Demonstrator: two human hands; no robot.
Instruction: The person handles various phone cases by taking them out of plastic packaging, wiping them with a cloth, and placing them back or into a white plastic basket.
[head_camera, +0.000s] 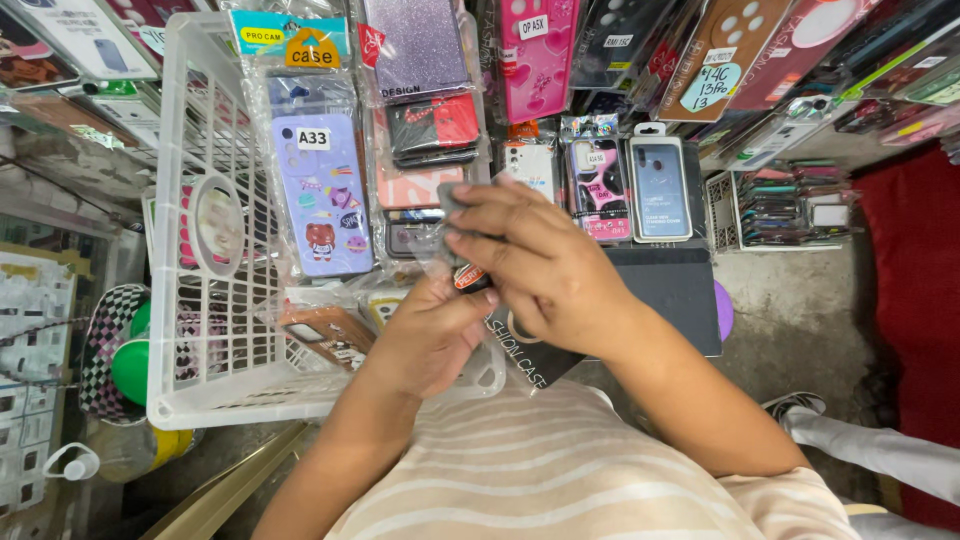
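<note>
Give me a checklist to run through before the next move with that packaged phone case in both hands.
1. Left hand has a grip on the packaged phone case from below: ok.
2. Right hand is on top of the package, fingers curled over its upper end: ok.
3. Package held above the white basket and not resting on it: ok.
4. Whether the clear wrapper is sealed or open: cannot tell, the hands cover it.
5. Other packaged cases in the basket, such as the lilac case, lie apart from the hands: ok.
6. Which phone model the case fits: cannot tell, the case is mostly hidden.
</note>
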